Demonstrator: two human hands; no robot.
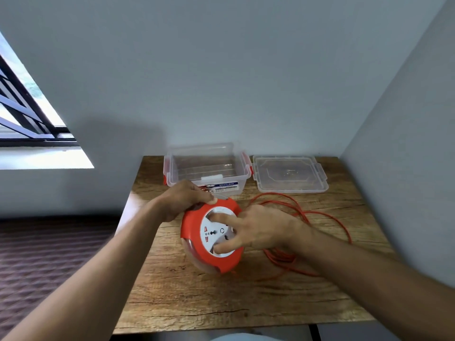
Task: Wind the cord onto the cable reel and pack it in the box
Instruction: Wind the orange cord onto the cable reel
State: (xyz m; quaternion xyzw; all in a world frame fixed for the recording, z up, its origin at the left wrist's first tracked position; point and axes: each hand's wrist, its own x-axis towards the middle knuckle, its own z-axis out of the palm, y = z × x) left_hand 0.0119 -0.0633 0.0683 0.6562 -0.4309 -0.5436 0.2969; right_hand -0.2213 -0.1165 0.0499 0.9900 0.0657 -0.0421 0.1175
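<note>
A round red cable reel (194,238) with a white socket face stands tilted on its edge in the middle of the wooden table (197,299). My left hand (187,198) grips its upper left rim. My right hand (258,228) has its fingers pressed into the recesses of the white centre disc. Loose orange cord (317,215) lies in loops on the table to the right of the reel, partly hidden under my right forearm. The clear plastic box (209,168) with red latches stands open behind the reel.
The clear lid (290,174) lies flat to the right of the box. Grey walls close in the table at the back and right. The table's left edge drops to a dark patterned floor; a window is at far left.
</note>
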